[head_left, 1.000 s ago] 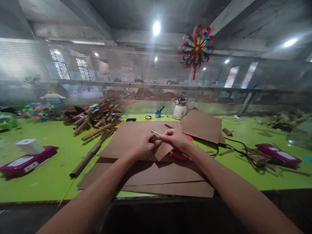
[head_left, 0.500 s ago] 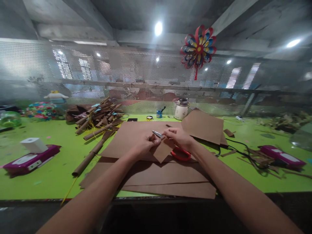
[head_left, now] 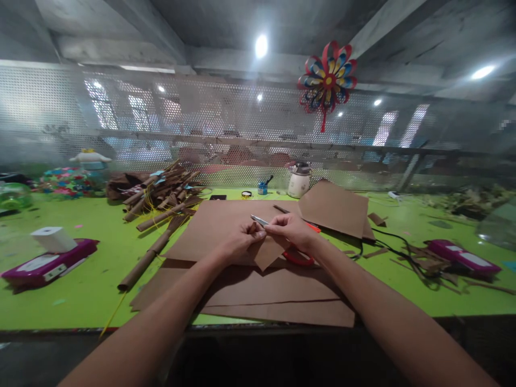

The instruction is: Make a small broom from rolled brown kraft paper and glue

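Observation:
Both hands meet over the middle of the work pile, fingers closed on a small square of brown paper point(head_left: 266, 253). My left hand point(head_left: 241, 240) pinches its left side, while my right hand point(head_left: 293, 230) pinches the top edge close beside it. Scissors lie under the hands: their silver blades point(head_left: 258, 220) point left above the fingertips, and a red handle loop point(head_left: 299, 258) shows below my right hand. I cannot tell whether the fingers also touch the scissors. Large brown paper sheets point(head_left: 217, 226) are spread beneath.
Rolled brown paper tubes point(head_left: 159, 201) with yellow string are heaped at left. Purple boxes point(head_left: 52, 263) stand on either side of the green table point(head_left: 92, 306). Behind are a white jug point(head_left: 299, 180) and a blue bottle point(head_left: 262, 187). Black cables point(head_left: 399, 242) and paper scraps lie at right.
My right hand has shifted slightly, uncovering an orange-red part beside its wrist. The small paper square has moved a little left and down. Both hands keep their pinch.

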The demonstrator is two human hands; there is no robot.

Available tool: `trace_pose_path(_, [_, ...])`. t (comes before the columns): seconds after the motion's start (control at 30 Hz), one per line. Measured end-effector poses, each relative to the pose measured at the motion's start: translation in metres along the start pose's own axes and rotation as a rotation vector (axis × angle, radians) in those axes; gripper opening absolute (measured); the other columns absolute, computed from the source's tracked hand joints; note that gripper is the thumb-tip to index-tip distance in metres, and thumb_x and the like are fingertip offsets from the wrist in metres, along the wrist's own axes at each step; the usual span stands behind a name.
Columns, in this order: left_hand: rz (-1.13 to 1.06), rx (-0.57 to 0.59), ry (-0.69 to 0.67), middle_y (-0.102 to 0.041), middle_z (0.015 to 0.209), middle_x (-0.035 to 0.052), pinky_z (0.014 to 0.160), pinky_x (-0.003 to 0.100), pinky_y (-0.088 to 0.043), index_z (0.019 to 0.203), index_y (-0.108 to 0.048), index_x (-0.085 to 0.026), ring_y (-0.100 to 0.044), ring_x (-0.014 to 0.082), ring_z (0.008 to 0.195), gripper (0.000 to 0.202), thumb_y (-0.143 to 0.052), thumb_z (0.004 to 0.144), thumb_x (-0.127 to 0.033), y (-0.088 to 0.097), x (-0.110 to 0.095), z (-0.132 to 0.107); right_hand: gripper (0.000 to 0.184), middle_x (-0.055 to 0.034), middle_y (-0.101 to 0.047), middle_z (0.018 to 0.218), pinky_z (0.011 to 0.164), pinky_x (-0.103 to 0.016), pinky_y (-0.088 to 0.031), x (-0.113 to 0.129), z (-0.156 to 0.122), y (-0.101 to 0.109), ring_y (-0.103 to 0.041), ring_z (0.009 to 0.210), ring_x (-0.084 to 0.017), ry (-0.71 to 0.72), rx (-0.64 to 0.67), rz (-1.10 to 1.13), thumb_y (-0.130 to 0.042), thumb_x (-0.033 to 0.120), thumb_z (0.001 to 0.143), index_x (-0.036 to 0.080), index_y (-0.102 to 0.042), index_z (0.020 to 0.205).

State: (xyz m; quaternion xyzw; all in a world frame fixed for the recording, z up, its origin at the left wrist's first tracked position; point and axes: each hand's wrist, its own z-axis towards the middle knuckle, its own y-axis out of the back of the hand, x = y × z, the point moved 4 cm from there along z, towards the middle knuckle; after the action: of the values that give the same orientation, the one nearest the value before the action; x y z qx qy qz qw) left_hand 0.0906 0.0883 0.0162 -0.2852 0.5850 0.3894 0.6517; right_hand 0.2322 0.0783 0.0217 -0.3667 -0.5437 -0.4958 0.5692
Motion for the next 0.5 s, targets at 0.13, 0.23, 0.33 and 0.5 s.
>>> trace_pose_path(0.13, [0.062, -0.021, -0.043, -0.049, 0.057, -0.0032, 0.052, 0.022, -0.035, 0.063, -0.049, -0.013, -0.045, 0.0085, 0.053, 0.028, -0.062, 0.063, -0.039, 0.0000, -0.0037, -0.0011, 0.030, -0.0005, -0.061, 0.066, 0.055, -0.022, -0.039, 0.0018, -0.0008, -0.0017, -0.053, 0.058, -0.010, 0.004, 0.081, 0.063, -0.068, 0.040, 0.062, 0.014, -0.061, 0.074])
trace_pose_path(0.23, [0.118, -0.039, -0.067, -0.048, 0.056, -0.0037, 0.051, 0.021, -0.035, 0.064, -0.050, -0.013, -0.044, 0.0082, 0.053, 0.026, -0.060, 0.065, -0.037, 0.0007, -0.0050, -0.0011, 0.030, -0.0017, -0.063, 0.071, 0.058, -0.023, -0.040, 0.0058, -0.0027, -0.0044, -0.054, 0.061, -0.011, 0.028, 0.080, 0.069, -0.068, 0.040, 0.062, 0.014, -0.061, 0.077])
trace_pose_path(0.33, [0.162, -0.041, -0.070, -0.048, 0.057, -0.0030, 0.052, 0.022, -0.035, 0.064, -0.050, -0.013, -0.046, 0.0096, 0.055, 0.026, -0.059, 0.066, -0.038, 0.0004, -0.0044, -0.0001, 0.028, 0.0000, -0.061, 0.065, 0.055, -0.023, -0.039, 0.0084, -0.0040, -0.0061, -0.053, 0.057, -0.010, 0.042, -0.004, 0.039, -0.067, 0.040, 0.062, 0.015, -0.060, 0.073])
trace_pose_path(0.5, [0.214, -0.018, -0.096, -0.049, 0.057, -0.0026, 0.051, 0.021, -0.033, 0.065, -0.052, -0.013, -0.043, 0.0086, 0.054, 0.026, -0.058, 0.068, -0.038, 0.0026, -0.0060, 0.0020, 0.028, 0.0013, -0.059, 0.060, 0.052, -0.022, -0.038, 0.0095, -0.0019, -0.0030, -0.050, 0.054, -0.010, 0.063, -0.081, -0.001, -0.068, 0.040, 0.060, 0.015, -0.058, 0.066])
